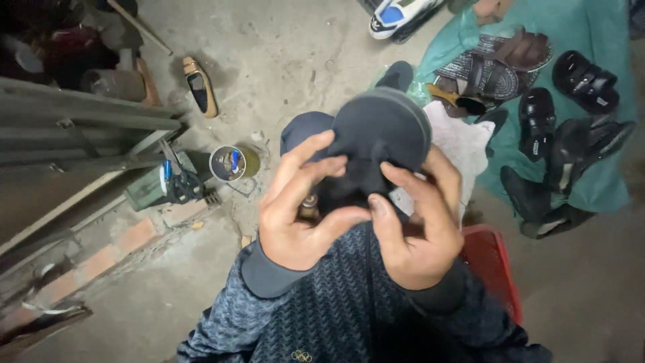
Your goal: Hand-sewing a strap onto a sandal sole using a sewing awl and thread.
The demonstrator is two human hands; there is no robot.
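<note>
Dark shoe (376,138), sole up, held aloft

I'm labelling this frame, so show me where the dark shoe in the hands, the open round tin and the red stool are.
dark shoe (383,131), head view, on its rounded sole.
open round tin (228,163), head view, on its shiny inside.
red stool (494,262), head view, on its bare seat edge.

The concrete floor (282,60) carries a loose slipper (200,86), a tin can (230,163) and a green cloth (591,40).

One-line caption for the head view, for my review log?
Both hands, left hand and right hand, grip a dark shoe sole-up above a concrete floor strewn with sandals.
</note>
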